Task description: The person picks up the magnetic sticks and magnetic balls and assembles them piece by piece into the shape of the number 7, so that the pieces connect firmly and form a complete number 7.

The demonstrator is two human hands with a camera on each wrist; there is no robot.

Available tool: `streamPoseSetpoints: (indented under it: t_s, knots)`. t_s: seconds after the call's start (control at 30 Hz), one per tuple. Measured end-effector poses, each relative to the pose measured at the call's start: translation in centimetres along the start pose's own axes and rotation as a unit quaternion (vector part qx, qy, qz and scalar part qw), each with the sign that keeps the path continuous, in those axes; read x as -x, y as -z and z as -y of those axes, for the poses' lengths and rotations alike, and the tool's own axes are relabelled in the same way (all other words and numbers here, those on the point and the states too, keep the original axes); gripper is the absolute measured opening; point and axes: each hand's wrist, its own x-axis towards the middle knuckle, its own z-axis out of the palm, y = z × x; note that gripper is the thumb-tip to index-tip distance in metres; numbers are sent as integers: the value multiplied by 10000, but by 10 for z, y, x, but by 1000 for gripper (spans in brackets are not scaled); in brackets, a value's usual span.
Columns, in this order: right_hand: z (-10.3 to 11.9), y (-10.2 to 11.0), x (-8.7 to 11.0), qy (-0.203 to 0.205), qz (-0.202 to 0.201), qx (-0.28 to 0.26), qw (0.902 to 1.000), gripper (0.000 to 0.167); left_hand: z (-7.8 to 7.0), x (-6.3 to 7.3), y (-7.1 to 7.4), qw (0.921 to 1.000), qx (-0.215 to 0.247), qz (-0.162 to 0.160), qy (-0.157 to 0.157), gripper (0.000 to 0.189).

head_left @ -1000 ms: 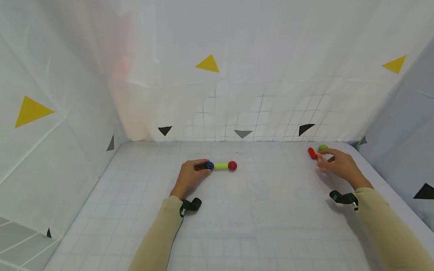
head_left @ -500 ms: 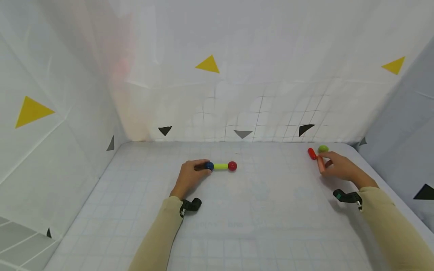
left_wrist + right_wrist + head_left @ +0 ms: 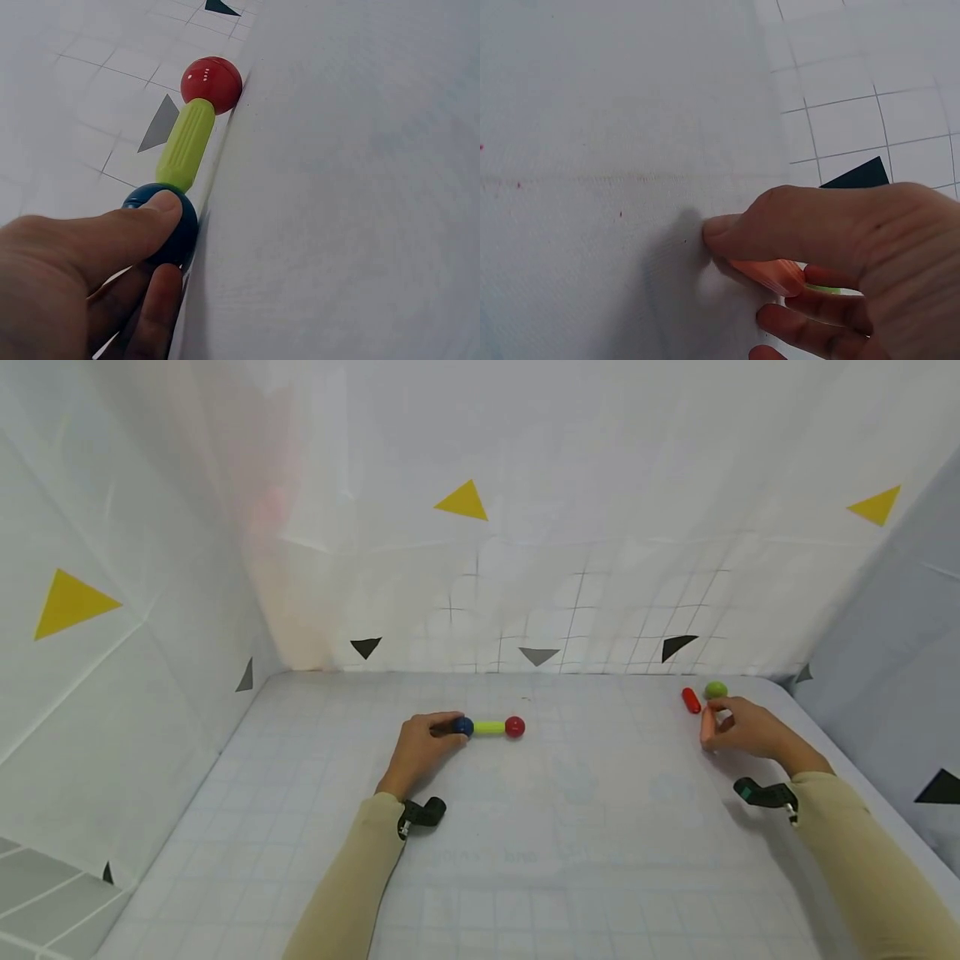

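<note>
My left hand [image 3: 418,752] pinches a blue ball [image 3: 464,727] between thumb and fingers. Joined to that ball is a ribbed yellow-green rod [image 3: 185,145], with a shiny red ball [image 3: 212,85] on its far end. This dumbbell-shaped piece lies across the middle of the table. Over at the right, my right hand [image 3: 757,731] holds an orange ribbed rod [image 3: 708,728] by thumb and fingers; in the right wrist view the thumb covers part of the orange rod [image 3: 769,274]. Just beyond the fingertips lie a red rod [image 3: 691,700] and a green ball [image 3: 716,690].
A white gridded sheet covers the table [image 3: 555,827]. White sheet walls [image 3: 600,485] with yellow and dark triangles rise behind and at both sides. The table's right edge runs close beside the right hand.
My right hand has drawn back slightly from the green ball, now exposing more of it. The orange rod has turned in the fingers and shows more of its length. The left hand keeps its place.
</note>
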Motion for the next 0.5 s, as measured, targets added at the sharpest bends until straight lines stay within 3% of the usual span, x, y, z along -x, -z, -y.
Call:
streamPoseSetpoints:
  t_s: [0.23,0.5]
  knots:
    - [-3,-2,3,90,-58,-22,9999,101,-2,1,0,9999,-45,21,87,40]
    - [-5,-4,5,321,-403,-111,9986,102,-2,1,0,10000,-15,-10,66,39]
